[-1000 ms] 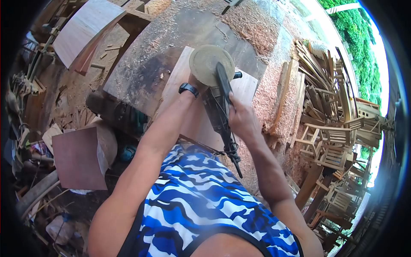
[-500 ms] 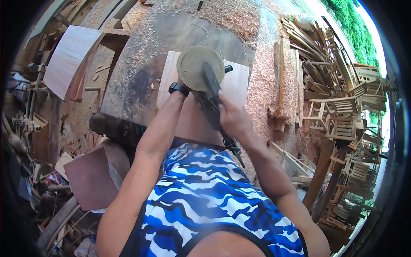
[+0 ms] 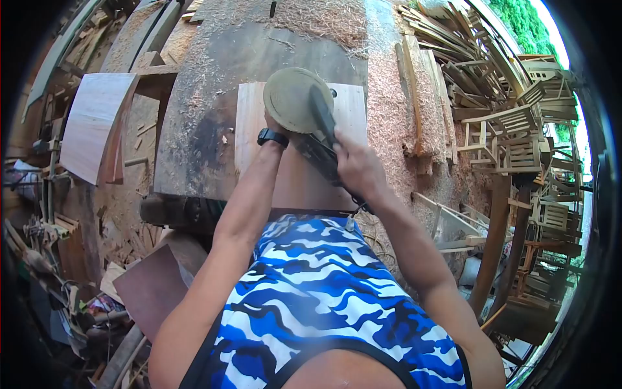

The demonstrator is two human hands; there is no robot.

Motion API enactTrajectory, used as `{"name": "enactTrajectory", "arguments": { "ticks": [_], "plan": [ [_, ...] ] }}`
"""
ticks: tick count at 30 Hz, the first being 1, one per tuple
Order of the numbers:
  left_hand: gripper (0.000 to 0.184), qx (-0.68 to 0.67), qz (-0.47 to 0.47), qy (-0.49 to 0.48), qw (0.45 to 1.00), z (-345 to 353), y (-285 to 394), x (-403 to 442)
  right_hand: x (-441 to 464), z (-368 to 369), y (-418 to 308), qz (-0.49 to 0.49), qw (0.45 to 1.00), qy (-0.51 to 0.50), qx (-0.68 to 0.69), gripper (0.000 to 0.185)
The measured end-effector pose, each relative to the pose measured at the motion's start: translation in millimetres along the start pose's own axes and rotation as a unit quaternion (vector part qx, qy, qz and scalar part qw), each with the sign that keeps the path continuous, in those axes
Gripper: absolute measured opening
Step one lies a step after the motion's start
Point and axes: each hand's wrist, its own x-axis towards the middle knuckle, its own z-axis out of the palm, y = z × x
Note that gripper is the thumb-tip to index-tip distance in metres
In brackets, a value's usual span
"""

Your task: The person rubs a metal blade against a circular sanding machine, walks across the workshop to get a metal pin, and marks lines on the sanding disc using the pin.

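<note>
A round, dull-tan disc faces up over a pale board at the table's near edge. The right hand curls around a dark bar; the left hand's grip is hidden.

Room over board, beside disc

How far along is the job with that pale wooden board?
Laying the pale rectangular wooden board on the dusty dark worktable looks done. The right hand holds a long black piece over the round tan disc; the left hand is mostly hidden behind it. Any surface work may remain: the disc is held above the board.
</note>
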Motion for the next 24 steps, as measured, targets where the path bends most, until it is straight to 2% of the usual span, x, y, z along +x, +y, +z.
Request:
{"name": "enactTrajectory", "arguments": {
  "ticks": [2,3,5,6,8,9,10,11,13,14,15,17,18,19,20,21,22,23,24],
  "plan": [
    [0.042,0.264,0.094,-0.002,0.96,2.5,1.0,-4.2,46.7,9.0,18.7,0.014,0.998,0.064,-0.004,0.038],
    [0.042,0.265,0.088,-0.009,0.96,2.4,2.6,-10.2,70.4,12.7,35.9,0.01,0.995,0.095,-0.016,0.037],
    [0.044,0.411,0.121,-0.032,0.903,5.8,12.7,-13.8,114.4,16.8,73.8,-0.014,0.988,0.133,-0.071,0.039],
    [0.046,0.107,0.069,-0.012,0.992,10.3,7.4,-10.7,119.9,20.2,86.1,-0.081,0.98,0.162,-0.086,0.038],
    [0.045,0.107,0.048,-0.036,0.992,3.3,1.7,-4.5,47.6,-31.8,1.5,0.062,0.997,0.042,-0.012,0.042],
    [0.044,0.114,0.018,-0.062,0.991,-4.4,-3.4,-10.5,14.4,-26.6,-11.8,0.019,0.996,0.073,0.036,0.037],
    [0.047,0.262,0.062,-0.047,0.962,-10.5,-9.3,-8.6,-13.9,-30.6,-36.9,0.043,0.999,0.023,0.008,0.036],
    [0.047,0.26,0.062,-0.048,0.962,-8.8,-9.6,-5.7,-28.7,-13.2,-32.8,0.031,0.999,0.006,-0.024,0.038],
    [0.049,0.204,0.074,-0.064,0.974,-6.6,-7.1,-4.3,-13.4,12.1,-18.1,0.015,0.998,0.063,-0.019,0.039],
    [0.049,0.207,0.069,-0.067,0.973,-8.6,-4.8,-7.2,4.4,10.3,-12.3,0.048,0.998,0.05,-0.002,0.039],
    [0.049,0.259,0.065,-0.052,0.962,-9.4,-1.6,-7.1,34.1,0.6,-10.5,0.079,0.996,0.039,0.016,0.04],
    [0.052,0.313,0.051,-0.047,0.947,-6.4,5.0,-22.3,99.5,11.9,29.7,0.081,0.991,0.101,-0.027,0.04],
    [0.054,0.012,-0.056,-0.053,0.997,0.3,14.6,-28.8,96.1,8.4,29.2,0.082,0.991,0.105,-0.026,0.04],
    [0.056,-0.291,-0.155,-0.055,0.943,-1.0,13.3,-22.7,91.4,0.3,21.4,0.047,0.992,0.118,-0.007,0.04],
    [0.047,-0.187,-0.079,-0.094,0.975,-3.2,5.5,-21.9,81.9,-4.7,15.0,0.011,0.992,0.124,0.009,0.04],
    [0.047,-0.189,-0.081,-0.088,0.975,-10.8,-2.0,-23.4,51.9,-13.4,-8.1,0.031,0.996,0.088,0.011,0.04],
    [0.046,0.148,0.053,-0.117,0.981,-18.3,-7.1,-22.9,15.3,-17.4,-31.1,0.05,0.997,0.053,0.014,0.04],
    [0.047,0.466,0.181,-0.132,0.856,-22.5,-10.0,-18.6,-10.2,-8.2,-35.4,0.038,0.999,0.031,-0.001,0.041],
    [0.047,0.466,0.182,-0.13,0.856,-21.2,-10.9,-13.9,-20.2,-0.8,-42.2,0.058,0.998,0.026,-0.028,0.041]
  ]
}}
